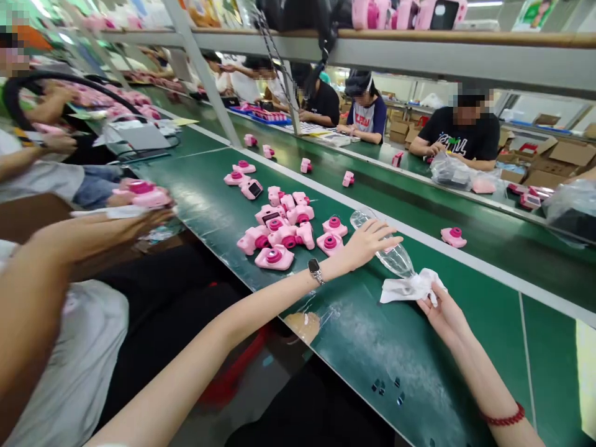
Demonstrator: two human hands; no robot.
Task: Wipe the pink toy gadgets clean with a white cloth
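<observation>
My left hand, with a watch on its wrist, reaches over a clear plastic bottle lying on its side. Its fingers are stretched out above the bottle; whether they touch it I cannot tell. My right hand pinches a crumpled white tissue that lies against the bottle's narrow end. The tissue hides that end. Left of my left hand, pink toy cameras with magenta lenses lie in a loose group; the nearest are one pink camera and another pink camera.
A green work table runs along a conveyor belt carrying spaced pink cameras. Small dark pieces lie near the front edge. A co-worker's hand at left holds a pink camera. A metal post and shelf stand ahead.
</observation>
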